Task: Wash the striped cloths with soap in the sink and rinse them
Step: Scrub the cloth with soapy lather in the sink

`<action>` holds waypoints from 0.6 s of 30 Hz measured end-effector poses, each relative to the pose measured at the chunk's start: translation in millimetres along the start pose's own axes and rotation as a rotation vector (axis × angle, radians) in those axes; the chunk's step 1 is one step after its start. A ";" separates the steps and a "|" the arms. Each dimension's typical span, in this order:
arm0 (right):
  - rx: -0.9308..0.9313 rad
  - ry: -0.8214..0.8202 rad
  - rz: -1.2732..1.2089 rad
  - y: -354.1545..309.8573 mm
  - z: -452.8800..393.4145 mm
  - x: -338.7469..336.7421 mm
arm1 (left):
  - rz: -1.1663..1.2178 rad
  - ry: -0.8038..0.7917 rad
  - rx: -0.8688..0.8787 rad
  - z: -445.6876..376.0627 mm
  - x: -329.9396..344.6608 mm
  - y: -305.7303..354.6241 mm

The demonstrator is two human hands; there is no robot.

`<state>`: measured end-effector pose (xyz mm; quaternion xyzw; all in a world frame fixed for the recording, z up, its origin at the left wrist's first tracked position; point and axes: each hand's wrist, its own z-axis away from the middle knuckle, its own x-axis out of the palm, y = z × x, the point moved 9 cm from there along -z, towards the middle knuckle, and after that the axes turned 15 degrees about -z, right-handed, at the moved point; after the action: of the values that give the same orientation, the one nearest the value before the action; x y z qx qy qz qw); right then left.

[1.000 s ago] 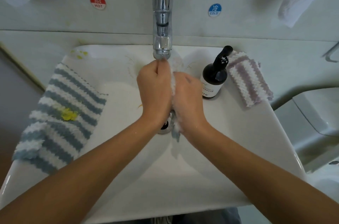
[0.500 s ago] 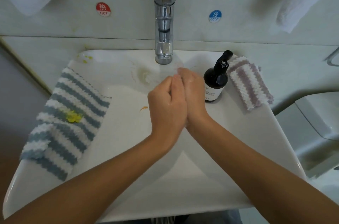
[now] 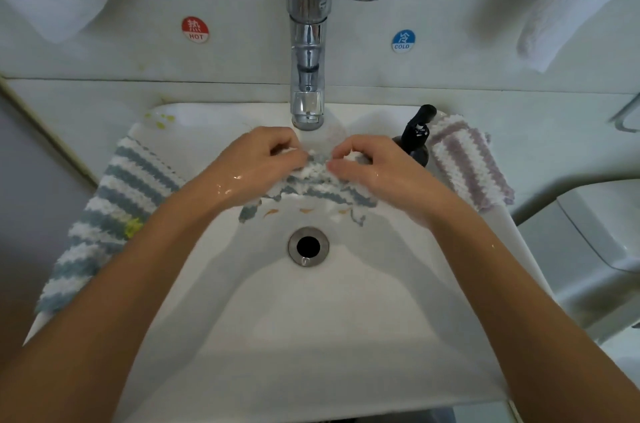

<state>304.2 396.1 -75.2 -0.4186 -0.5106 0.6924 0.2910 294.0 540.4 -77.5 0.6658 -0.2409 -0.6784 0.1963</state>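
Two hands meet under the tap (image 3: 309,51): our left hand (image 3: 258,164) and right hand (image 3: 375,168) are each closed in a pinch on the top edge of a wet blue-striped cloth (image 3: 313,188), stretching it between them over the back of the sink (image 3: 311,336). The cloth's upper edge is bunched in our fingers and partly covered by them; its lower edge hangs ragged above the drain (image 3: 308,246), not touching it. We cannot tell whether water is running; only a pale blur shows below the spout. A few small orange marks below the cloth are too small to identify.

A second blue-striped cloth (image 3: 114,211) drapes over the sink's left rim, its lower end cut off by our left forearm, with a yellow blotch on it. A black soap bottle (image 3: 415,136) stands at the right rear, half hidden behind our right hand, and a purple-striped cloth (image 3: 465,161) lies just beside it on the rim. The front of the basin is open and bare.

On the wall sit a red HOT sticker (image 3: 195,29) and a blue COLD sticker (image 3: 403,41).
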 end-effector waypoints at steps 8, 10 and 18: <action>0.189 -0.167 0.412 31.1 -2.0 9.0 | -0.314 -0.379 -0.018 10.3 26.1 -15.9; 0.170 -0.135 0.420 27.3 -1.2 5.8 | -0.288 -0.382 -0.022 10.9 27.4 -14.7; 0.121 -0.049 0.164 21.1 -6.8 -0.4 | 0.150 -0.344 -0.030 10.3 28.5 -1.1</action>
<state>310.9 392.4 -96.0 -0.4236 -0.4389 0.7534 0.2455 282.7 525.3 -101.3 0.5171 -0.3095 -0.7693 0.2120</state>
